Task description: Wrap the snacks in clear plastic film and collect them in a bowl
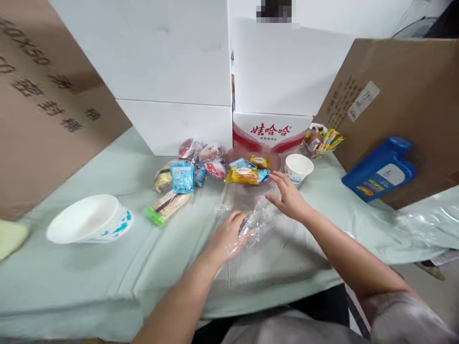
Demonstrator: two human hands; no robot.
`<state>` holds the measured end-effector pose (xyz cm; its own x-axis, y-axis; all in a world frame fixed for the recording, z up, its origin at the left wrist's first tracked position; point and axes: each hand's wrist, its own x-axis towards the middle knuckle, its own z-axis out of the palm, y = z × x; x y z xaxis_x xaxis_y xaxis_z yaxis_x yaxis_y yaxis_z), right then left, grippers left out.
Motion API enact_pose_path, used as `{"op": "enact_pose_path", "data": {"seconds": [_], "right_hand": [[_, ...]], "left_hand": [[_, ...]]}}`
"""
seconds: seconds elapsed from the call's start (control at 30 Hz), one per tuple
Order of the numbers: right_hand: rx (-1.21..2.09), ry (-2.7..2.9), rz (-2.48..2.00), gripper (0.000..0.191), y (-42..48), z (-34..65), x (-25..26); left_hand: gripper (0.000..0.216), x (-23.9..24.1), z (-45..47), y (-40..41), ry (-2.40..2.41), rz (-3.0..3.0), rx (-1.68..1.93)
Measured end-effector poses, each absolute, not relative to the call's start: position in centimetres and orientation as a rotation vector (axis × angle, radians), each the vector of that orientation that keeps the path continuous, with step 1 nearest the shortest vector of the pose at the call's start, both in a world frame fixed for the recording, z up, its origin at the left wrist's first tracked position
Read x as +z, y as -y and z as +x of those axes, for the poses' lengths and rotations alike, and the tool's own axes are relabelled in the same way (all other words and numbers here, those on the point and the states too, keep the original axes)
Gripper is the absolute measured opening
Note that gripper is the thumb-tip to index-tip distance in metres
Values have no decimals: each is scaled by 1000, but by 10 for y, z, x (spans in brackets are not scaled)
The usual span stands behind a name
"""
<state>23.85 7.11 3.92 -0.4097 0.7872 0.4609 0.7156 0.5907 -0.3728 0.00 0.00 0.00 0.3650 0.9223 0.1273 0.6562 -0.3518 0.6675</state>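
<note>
One translucent red round bowl (277, 165) is set on the green-cloth-covered table (103, 272); at least two yellow wrapped packets (245, 175) and two light-blue wrapped packets (264, 175) are contained in it. One crumpled clear plastic bag (263, 215) is laid directly in front of the red bowl.

Two white paper bowls with turquoise print are provided: a small one (299, 168) just right of the red bowl, a large one (89, 220) well to its left. A pile of assorted packets (182, 177), uncountable through overlap, is placed beside its left, with one green-ended clear pack (170, 205) in front. One filled clear tub (324, 142) and one blue plastic bottle (382, 169) are positioned farther right. Access behind is blocked by stacked white cartons (175, 126).

The left hand (227, 236) is half-curled in the bag's film; whether it is gripped cannot be told. The right hand (289, 197) is held spread at the red bowl's near-right edge, beyond the bag.
</note>
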Motion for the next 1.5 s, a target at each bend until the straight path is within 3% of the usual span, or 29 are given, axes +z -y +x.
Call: {"op": "enact_pose_path", "data": {"seconds": [0.17,0.33,0.5,0.63,0.73,0.83,0.9,0.97,1.17,1.27,1.37,1.43,1.5], "right_hand": [[542,2216,-1310,65,-46,268,28],[689,2272,-1307,33,-20,282,25],[692,2335,-1200,20,5,290,30],[889,2375,-1067,9,27,305,39],[1185,2295,-1108,14,39,314,44],[1456,1981,-1278,26,44,317,42],[1511,1752,-1379,32,42,314,37],[1473,1636,-1478,36,36,309,32],[1356,1501,-1668,35,21,298,20],[1418,1485,-1525,38,21,302,21],[1479,1614,-1278,56,22,308,24],[1492,1710,-1199,64,22,310,24],[1497,1692,-1210,60,22,309,22]], "left_hand": [[37,-7,-2,1,-1326,2123,734],[37,-7,-3,0,-1324,2109,783],[27,1,-9,-3,-1300,2045,727],[21,10,-13,-2,-1208,1967,663],[33,15,-14,1,-1098,1807,614],[65,16,-16,2,-1045,1488,608],[84,16,-18,0,-1030,1302,640],[88,17,-22,-2,-1027,1230,650],[80,20,-24,-4,-993,1258,599],[58,17,-22,-5,-1110,1428,597],[28,11,-21,-7,-1294,1578,654],[24,7,-22,-10,-1375,1596,737],[24,4,-24,-13,-1441,1618,763]]}}
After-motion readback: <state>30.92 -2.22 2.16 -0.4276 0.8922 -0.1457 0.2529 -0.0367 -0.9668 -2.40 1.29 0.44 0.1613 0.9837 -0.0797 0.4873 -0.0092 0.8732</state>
